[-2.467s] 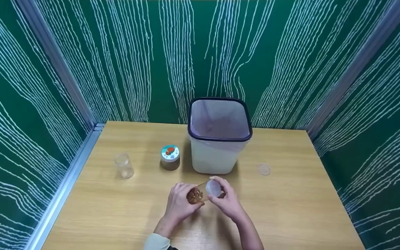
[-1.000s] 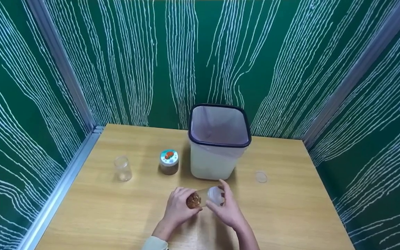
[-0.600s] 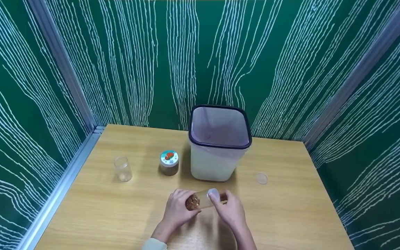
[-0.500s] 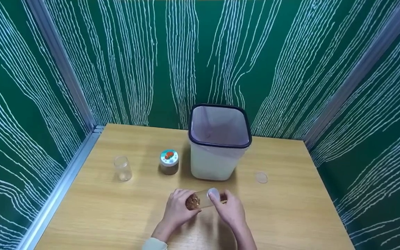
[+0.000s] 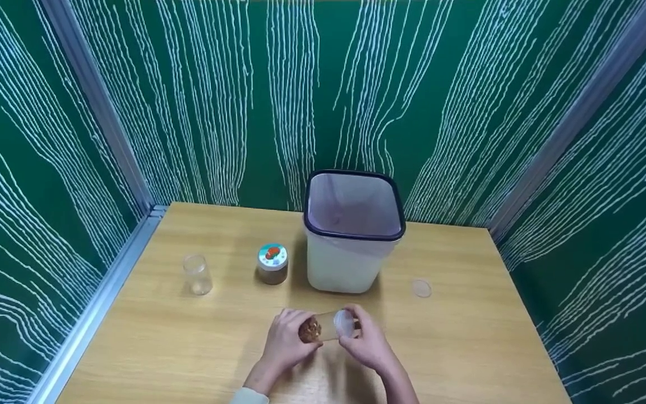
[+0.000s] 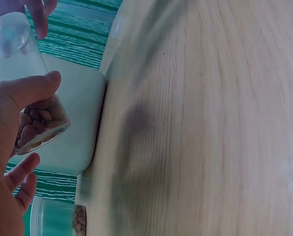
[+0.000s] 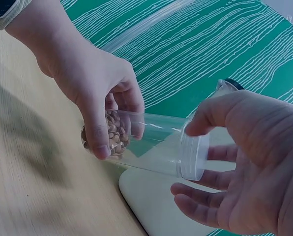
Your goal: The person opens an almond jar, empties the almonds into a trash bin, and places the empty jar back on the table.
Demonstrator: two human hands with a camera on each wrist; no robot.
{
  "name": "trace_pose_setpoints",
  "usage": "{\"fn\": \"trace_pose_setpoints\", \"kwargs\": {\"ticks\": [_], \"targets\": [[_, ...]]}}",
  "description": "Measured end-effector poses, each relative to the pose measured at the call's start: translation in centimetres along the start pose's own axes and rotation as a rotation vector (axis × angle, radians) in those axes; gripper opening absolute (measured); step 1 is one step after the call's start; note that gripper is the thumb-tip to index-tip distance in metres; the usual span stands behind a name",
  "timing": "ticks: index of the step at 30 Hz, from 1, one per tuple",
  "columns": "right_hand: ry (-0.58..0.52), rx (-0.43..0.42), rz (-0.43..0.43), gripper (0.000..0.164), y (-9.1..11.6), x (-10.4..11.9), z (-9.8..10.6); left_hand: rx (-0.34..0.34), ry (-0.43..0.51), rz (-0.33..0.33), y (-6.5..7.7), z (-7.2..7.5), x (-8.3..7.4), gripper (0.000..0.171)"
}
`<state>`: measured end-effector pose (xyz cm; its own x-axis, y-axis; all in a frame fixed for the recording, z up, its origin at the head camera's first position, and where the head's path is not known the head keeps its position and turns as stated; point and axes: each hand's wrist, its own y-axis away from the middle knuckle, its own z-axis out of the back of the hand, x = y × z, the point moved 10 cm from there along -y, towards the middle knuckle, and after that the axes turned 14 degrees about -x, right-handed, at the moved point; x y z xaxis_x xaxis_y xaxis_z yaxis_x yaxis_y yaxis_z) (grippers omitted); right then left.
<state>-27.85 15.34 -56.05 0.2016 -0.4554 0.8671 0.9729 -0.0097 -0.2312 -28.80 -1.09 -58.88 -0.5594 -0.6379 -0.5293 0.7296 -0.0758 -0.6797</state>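
Observation:
Between the two hands a clear plastic jar (image 5: 327, 325) is held on its side above the table, its base to the left. Brown nuts (image 7: 118, 137) lie heaped in its base end. My left hand (image 5: 288, 341) grips that end, thumb across the front in the left wrist view. At the other end sits a translucent screw lid (image 7: 194, 156). My right hand (image 5: 372, 343) holds this lid by its rim, thumb on the near side and fingers spread round the far side. The right wrist view shows the lid on the jar's mouth; whether it is loose I cannot tell.
Behind the hands stands a tall white bin (image 5: 345, 266) with a dark rim. Left of it is a lidded jar (image 5: 272, 264) with a picture on top. Further left stands a clear cup-like container (image 5: 198, 275). A clear disc (image 5: 421, 288) lies on the right.
The right hand has shifted its grip on the lid: half a second ago its thumb lay across the lid, now thumb and fingers spread round the rim. The left hand keeps its hold.

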Motion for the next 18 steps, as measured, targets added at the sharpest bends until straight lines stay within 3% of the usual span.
{"fn": "trace_pose_setpoints", "kwargs": {"ticks": [6, 9, 14, 18], "targets": [[-0.056, 0.025, 0.029, 0.07, 0.3, 0.4, -0.1, 0.016, 0.007, 0.023, 0.1, -0.2, -0.1, 0.061], [-0.045, -0.008, -0.018, 0.079, 0.3, 0.1, 0.2, 0.006, -0.001, 0.014, 0.1, -0.1, -0.2, 0.06], [0.099, -0.121, -0.151, 0.079, 0.3, -1.3, 1.3, -0.003, -0.021, 0.003, 0.2, 0.2, -0.3, 0.06], [0.23, -0.173, -0.157, 0.069, 0.5, -1.5, 1.8, -0.01, -0.021, -0.002, 0.2, 0.4, -0.5, 0.06]]}}
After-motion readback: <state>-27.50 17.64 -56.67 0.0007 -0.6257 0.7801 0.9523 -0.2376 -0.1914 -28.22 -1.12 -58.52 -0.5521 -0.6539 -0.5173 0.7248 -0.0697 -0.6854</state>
